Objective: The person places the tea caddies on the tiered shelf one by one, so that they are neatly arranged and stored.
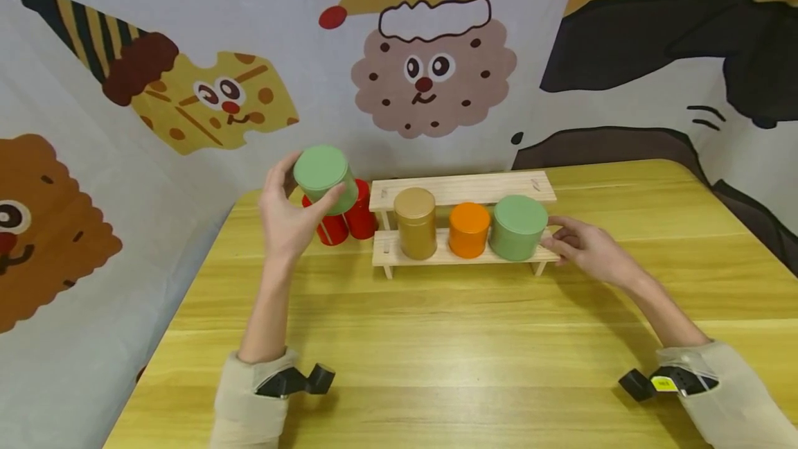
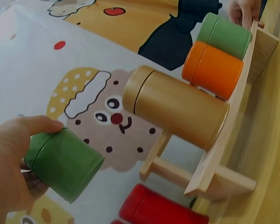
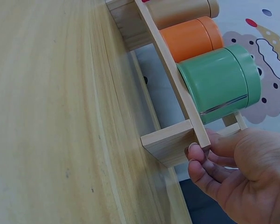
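My left hand (image 1: 283, 220) grips a green lidded canister (image 1: 322, 170), holding it up in the air at the left of a two-step wooden rack (image 1: 464, 189). In the left wrist view the thumb lies on this green canister (image 2: 67, 163) near its lid seam. With thumb and fingers, my right hand (image 1: 592, 251) pinches the right end of the rack's lower plank (image 3: 196, 123). On that plank stand a tall gold canister (image 1: 415, 224), a small orange canister (image 1: 469, 231) and a second green canister (image 1: 519, 229), which is nearest the right hand.
Two red canisters (image 1: 361, 217) stand on the table left of the rack, partly hidden behind the raised green one. The rack stands near the back of the wooden table (image 1: 436, 352). A cloth with cartoon prints (image 1: 430, 82) hangs behind it.
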### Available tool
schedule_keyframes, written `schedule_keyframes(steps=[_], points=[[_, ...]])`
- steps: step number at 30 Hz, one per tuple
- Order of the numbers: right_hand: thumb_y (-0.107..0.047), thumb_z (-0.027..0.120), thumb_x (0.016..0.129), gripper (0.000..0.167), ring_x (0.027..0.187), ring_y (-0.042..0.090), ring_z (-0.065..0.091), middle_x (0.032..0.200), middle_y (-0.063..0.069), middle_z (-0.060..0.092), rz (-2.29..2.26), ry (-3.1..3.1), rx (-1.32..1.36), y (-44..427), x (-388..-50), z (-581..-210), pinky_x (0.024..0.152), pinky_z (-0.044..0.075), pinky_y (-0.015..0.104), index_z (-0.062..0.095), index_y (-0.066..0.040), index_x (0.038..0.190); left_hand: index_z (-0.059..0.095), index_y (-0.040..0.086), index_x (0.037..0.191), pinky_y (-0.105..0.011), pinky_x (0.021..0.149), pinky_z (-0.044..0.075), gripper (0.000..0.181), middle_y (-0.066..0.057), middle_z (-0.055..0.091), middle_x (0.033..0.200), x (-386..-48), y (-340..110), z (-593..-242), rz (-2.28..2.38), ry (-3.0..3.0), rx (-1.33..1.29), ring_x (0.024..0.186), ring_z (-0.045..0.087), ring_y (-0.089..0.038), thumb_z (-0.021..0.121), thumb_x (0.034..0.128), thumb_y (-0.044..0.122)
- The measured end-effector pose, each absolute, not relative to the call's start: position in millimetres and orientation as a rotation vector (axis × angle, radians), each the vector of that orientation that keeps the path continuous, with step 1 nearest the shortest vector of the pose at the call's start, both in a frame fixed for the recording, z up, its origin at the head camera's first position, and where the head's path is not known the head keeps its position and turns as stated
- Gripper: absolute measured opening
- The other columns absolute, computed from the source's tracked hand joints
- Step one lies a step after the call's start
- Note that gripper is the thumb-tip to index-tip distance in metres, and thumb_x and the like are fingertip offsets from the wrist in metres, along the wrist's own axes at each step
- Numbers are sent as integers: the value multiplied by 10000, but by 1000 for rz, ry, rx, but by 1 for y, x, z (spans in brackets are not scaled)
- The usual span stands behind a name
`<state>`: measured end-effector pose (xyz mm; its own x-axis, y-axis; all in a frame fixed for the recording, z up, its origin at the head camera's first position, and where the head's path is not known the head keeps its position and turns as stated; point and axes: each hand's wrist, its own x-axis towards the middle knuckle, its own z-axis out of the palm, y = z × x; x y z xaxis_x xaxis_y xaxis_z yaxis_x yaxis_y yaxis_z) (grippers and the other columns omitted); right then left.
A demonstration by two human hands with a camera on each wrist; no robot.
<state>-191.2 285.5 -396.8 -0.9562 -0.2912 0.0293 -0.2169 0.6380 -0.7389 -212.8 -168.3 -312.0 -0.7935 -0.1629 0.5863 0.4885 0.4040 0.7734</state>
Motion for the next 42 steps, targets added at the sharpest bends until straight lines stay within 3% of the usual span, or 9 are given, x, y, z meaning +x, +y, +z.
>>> schedule_keyframes(steps=[26,42], points=[[-239,565,1052,596,855,255,695,1121,242,648,-1241,2751,-434,283,-190,-395,688,580,352,356,116,1482,566,-8,1356,-303,1001,467,694,-142,557,1294,-225,-102,-279,-1411,-2022,-485,1152,567,-225,888,769,176],[-244,570,1050,601,849,260,693,1113,234,646,-1267,2731,-419,284,-190,-394,694,587,360,355,111,1485,550,-3,1350,-269,970,486,712,-137,565,1253,-233,-51,-277,-1489,-2054,-633,1123,582,-214,899,761,193]])
